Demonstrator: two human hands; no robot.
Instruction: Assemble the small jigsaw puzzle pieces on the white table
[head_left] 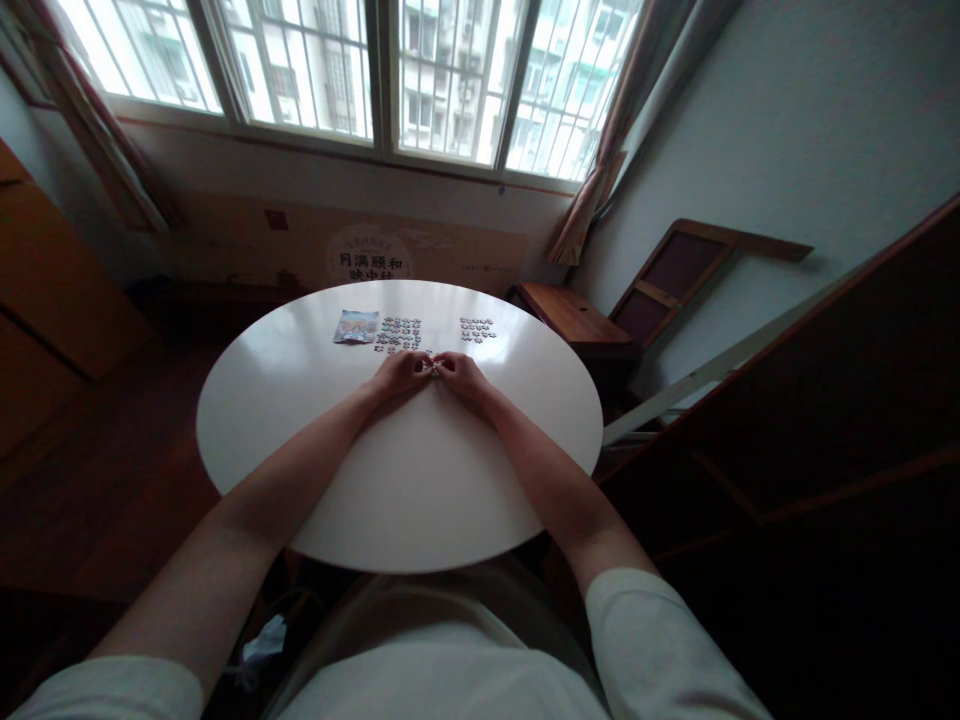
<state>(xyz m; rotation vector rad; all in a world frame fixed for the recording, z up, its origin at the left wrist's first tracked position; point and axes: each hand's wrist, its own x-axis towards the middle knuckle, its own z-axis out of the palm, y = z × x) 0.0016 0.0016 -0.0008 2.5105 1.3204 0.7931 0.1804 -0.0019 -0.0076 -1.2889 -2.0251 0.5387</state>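
Round white table [300, 420] bears a picture card [355, 326] and puzzle pieces [477, 329]

Both forearms stretched forward, converging. Left hand [400, 373] and right hand [463, 375] knuckles-up, curled, fingertips meeting at the middle (pinched together there on something too small to make out). Wrists low, elbows wide apart.

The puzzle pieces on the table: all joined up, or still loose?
Mostly loose: the puzzle pieces lie in two spread-out groups on the white table. Both hands meet over a few more.
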